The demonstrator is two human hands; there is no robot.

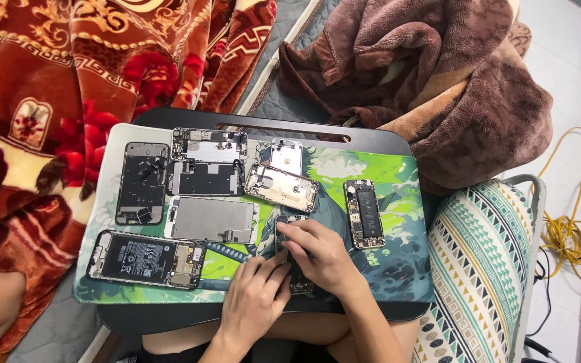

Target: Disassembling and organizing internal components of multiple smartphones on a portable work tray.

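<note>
Right hand point(317, 255) over opened phone point(294, 259)

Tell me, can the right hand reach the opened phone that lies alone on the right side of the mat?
Probably yes. The right hand rests on a dark phone, and the opened phone lies close beside it on the mat, with nothing between them.

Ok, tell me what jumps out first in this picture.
A green illustrated mat on a black lap tray is covered with opened phones and loose back panels. Near its front edge, the left hand and right hand press on one dark phone.
</note>
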